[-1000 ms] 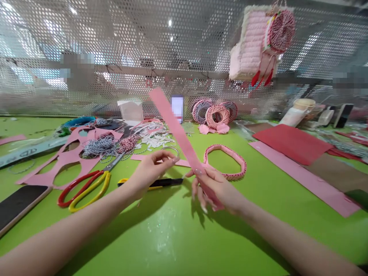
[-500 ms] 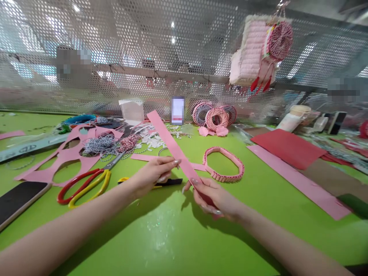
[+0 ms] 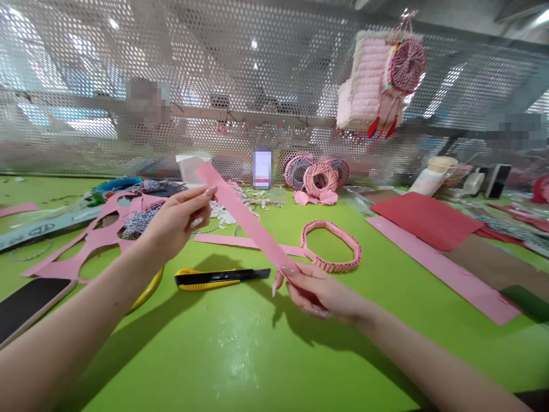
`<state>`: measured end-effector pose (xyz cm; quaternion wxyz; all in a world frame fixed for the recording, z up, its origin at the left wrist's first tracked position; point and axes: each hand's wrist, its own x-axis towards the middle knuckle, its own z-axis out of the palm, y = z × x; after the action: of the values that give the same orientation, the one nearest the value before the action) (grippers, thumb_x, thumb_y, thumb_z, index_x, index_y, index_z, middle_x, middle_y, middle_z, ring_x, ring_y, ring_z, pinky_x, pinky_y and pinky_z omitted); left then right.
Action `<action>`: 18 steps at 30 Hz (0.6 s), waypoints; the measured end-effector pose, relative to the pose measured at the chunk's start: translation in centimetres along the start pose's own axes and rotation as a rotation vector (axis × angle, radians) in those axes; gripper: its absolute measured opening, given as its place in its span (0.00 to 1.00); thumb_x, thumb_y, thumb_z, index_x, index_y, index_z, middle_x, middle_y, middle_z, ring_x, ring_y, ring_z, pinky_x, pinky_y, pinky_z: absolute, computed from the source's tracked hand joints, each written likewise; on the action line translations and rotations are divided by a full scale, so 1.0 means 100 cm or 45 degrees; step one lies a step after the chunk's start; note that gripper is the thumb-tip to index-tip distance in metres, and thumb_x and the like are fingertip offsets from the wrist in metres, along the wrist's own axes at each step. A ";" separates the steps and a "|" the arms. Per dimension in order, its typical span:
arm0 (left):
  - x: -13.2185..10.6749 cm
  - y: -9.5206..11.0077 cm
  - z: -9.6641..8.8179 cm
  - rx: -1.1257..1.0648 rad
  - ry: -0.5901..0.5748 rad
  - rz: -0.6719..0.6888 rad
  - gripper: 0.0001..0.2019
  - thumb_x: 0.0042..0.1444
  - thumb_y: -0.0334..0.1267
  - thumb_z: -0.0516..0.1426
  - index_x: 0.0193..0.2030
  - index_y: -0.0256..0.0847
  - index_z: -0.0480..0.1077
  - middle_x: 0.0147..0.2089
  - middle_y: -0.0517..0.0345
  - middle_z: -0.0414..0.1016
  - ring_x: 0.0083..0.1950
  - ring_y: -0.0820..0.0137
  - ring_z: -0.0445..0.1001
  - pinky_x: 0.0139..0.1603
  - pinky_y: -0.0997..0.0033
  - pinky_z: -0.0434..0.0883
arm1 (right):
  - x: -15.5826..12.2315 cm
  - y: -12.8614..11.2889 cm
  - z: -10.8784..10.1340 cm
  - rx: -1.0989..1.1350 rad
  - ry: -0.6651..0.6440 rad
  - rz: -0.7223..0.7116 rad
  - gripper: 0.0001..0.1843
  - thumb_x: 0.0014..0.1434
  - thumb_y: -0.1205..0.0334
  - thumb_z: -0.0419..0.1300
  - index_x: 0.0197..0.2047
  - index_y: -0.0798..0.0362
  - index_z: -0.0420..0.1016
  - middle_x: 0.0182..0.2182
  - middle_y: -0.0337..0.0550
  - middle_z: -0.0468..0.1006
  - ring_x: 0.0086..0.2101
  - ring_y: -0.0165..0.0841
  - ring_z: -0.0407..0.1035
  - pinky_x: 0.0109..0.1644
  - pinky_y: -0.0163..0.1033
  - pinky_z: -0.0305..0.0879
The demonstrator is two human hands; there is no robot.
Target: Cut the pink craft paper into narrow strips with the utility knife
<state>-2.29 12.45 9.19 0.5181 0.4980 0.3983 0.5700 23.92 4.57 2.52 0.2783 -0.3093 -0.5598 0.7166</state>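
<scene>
A pink paper strip (image 3: 249, 221) is stretched slantwise above the green table between both hands. My left hand (image 3: 182, 217) pinches it near its upper far end, and my right hand (image 3: 315, 286) grips the lower near end between thumb and fingers. Below the strip lies a yellow and black utility knife (image 3: 223, 277) with its blade toward my right hand. Beyond it, a ring of pleated pink paper (image 3: 358, 243) stands on the table, with a flat pink tail (image 3: 223, 241) reaching left under the held strip. My left forearm covers most of the scissors, leaving part of a yellow handle (image 3: 148, 292) showing.
Cut-out pink paper (image 3: 96, 240), bundled cord (image 3: 141, 222) and a dark phone (image 3: 32, 300) lie left. White scraps, a lit phone (image 3: 262, 169) and decorated rings (image 3: 319, 178) stand at the back. Red sheets (image 3: 429, 220) and a pink strip (image 3: 446, 269) lie right.
My left hand has slid up and left along the strip, from its middle to near the far end. My right hand stays about where it was. The utility knife is now uncovered.
</scene>
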 end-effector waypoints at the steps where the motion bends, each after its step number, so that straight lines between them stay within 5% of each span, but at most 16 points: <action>1: 0.001 0.001 -0.002 -0.017 0.031 0.011 0.08 0.45 0.36 0.68 0.32 0.36 0.77 0.20 0.66 0.60 0.21 0.80 0.55 0.18 0.81 0.54 | 0.000 -0.002 -0.002 -0.013 -0.002 0.000 0.20 0.65 0.44 0.54 0.40 0.54 0.70 0.13 0.25 0.60 0.11 0.20 0.46 0.13 0.27 0.44; 10: 0.009 -0.004 -0.005 -0.158 0.186 0.031 0.08 0.45 0.35 0.68 0.33 0.39 0.77 0.24 0.66 0.66 0.21 0.81 0.54 0.19 0.79 0.57 | -0.002 -0.014 -0.013 -0.097 0.023 0.003 0.20 0.65 0.45 0.54 0.40 0.56 0.71 0.13 0.25 0.60 0.12 0.20 0.44 0.13 0.27 0.43; 14: 0.018 -0.002 -0.019 -0.204 0.208 0.049 0.06 0.54 0.32 0.64 0.40 0.41 0.77 0.28 0.67 0.72 0.20 0.83 0.54 0.19 0.81 0.55 | -0.008 -0.017 -0.018 -0.031 0.006 0.023 0.17 0.66 0.48 0.54 0.42 0.55 0.71 0.12 0.24 0.60 0.10 0.20 0.43 0.11 0.27 0.42; 18: 0.020 -0.008 -0.021 -0.164 0.081 0.024 0.08 0.57 0.37 0.62 0.44 0.44 0.75 0.31 0.69 0.74 0.19 0.85 0.52 0.19 0.82 0.53 | -0.010 -0.019 -0.024 0.235 -0.014 -0.054 0.14 0.67 0.53 0.54 0.42 0.55 0.72 0.12 0.25 0.62 0.08 0.20 0.47 0.10 0.25 0.49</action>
<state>-4.09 14.72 8.35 0.5309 0.4491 0.3722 0.6148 26.55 5.74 4.03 0.3177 -0.2666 -0.4993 0.7607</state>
